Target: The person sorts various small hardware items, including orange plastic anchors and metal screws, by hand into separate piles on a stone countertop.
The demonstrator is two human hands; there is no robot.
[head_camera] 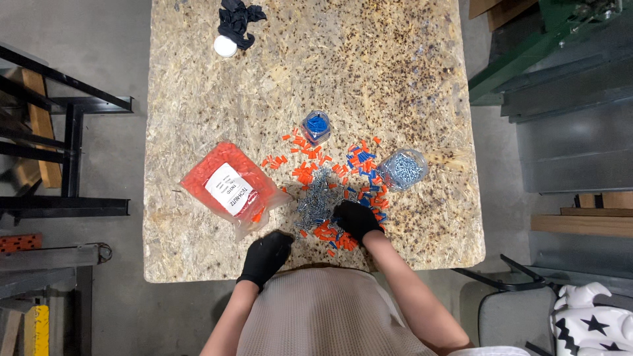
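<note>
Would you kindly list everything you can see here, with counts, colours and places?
Table: one, speckled chipboard, centre.
Bag of orange pieces: one, clear plastic with white label, left of the pile.
Mixed pile: orange and blue pieces with silvery screws, too many to count, table front.
Jar of blue pieces: one, behind the pile.
Jar of screws: one, right of the pile.
Black cloth: one, far edge, beside a white lid.
Left hand: black glove, table's front edge.
Right hand: black glove, on the pile.

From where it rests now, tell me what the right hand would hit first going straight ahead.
The right hand points up-left into the mixed pile; it would likely meet the loose screws first, then orange caps.
</note>
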